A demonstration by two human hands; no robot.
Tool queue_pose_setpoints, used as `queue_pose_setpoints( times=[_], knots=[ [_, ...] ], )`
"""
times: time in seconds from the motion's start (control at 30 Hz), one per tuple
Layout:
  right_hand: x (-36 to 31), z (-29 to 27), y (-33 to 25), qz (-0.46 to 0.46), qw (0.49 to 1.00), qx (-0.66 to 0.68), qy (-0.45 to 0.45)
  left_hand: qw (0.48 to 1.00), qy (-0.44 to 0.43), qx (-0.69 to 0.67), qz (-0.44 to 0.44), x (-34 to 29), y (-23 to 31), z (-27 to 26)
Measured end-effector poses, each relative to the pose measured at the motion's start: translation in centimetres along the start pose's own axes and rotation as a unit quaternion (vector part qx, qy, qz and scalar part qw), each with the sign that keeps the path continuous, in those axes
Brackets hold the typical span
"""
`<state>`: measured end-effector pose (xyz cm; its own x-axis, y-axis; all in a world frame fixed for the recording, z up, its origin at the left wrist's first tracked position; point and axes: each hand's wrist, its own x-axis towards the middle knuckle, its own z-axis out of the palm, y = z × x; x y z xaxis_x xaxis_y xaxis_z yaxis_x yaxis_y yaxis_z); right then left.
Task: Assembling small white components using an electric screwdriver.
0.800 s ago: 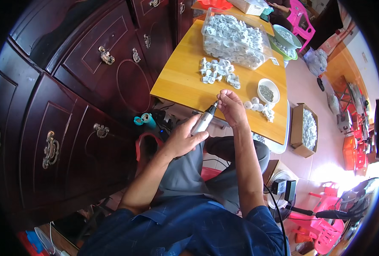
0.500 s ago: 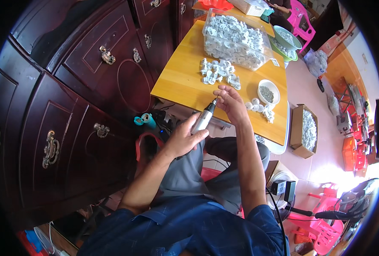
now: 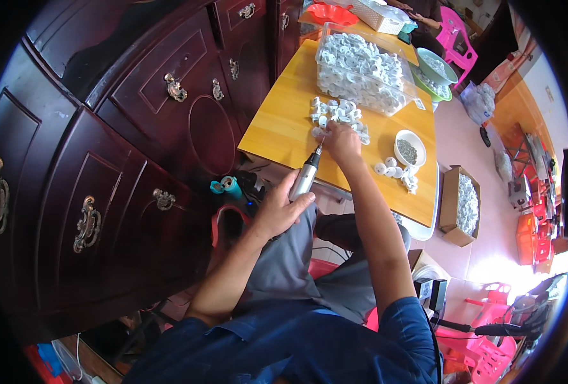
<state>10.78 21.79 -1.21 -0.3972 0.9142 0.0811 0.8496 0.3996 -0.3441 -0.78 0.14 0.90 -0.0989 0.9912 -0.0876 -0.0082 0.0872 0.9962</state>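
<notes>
– What is seen at the near edge of the yellow wooden table (image 3: 277,131)?
– A silver-and-black cylindrical handheld tool (image 3: 305,176) is grasped in the left hand (image 3: 283,208), its thin tip pointed far.
– And the right hand (image 3: 345,144)?
– It is placed at a pile of small white plastic fittings (image 3: 343,112); whether one is pinched cannot be told. A round white bowl (image 3: 420,154) is set to the right, a clear rectangular plastic box (image 3: 406,97) beyond.

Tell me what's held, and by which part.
Left hand: a screwdriver-like tool, by its silver body. Right hand: cannot tell whether it holds anything.
</notes>
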Motion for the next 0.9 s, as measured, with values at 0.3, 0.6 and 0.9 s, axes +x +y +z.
queue_pose_setpoints(
  times=[0.3,0.6,0.9],
  knots=[
    [-3.2,0.1,3.1,0.053,0.907,0.417,0.007,0.999,-0.004,0.041,0.001,0.1,-1.2,0.1],
    [-5.9,0.9,3.2,0.039,0.868,0.496,0.009,0.997,-0.012,0.06,0.04,0.1,-1.6,0.3],
    [-5.9,1.7,3.7,0.044,0.815,0.576,-0.039,0.998,-0.023,0.037,0.042,0.2,-1.5,0.6]
  ],
)
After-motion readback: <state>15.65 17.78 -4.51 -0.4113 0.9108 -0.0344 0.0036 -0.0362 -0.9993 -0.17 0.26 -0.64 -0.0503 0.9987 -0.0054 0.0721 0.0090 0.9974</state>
